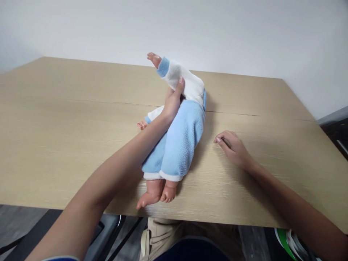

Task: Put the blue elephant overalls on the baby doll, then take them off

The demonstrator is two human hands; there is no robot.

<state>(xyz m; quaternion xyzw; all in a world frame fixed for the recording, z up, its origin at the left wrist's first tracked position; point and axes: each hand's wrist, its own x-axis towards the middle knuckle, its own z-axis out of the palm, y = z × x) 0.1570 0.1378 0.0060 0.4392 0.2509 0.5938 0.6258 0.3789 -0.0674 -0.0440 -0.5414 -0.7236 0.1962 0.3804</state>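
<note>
A baby doll in a light blue and white fleece suit is tilted on its side above the wooden table, back turned to the right. Its bare feet point toward the table's front edge. One doll arm reaches up and left, while the other pokes out below my wrist. My left hand grips the doll at the chest, thumb on the white upper sleeve, other fingers hidden. No doll head is visible. To the right, apart from the doll, my right hand rests loosely curled on the tabletop with nothing visible in it.
The wooden table has a seam running across it and meets a white wall behind. A dark object stands beyond the right edge. Below the front edge are a grey and black chair part and green-and-white rolls.
</note>
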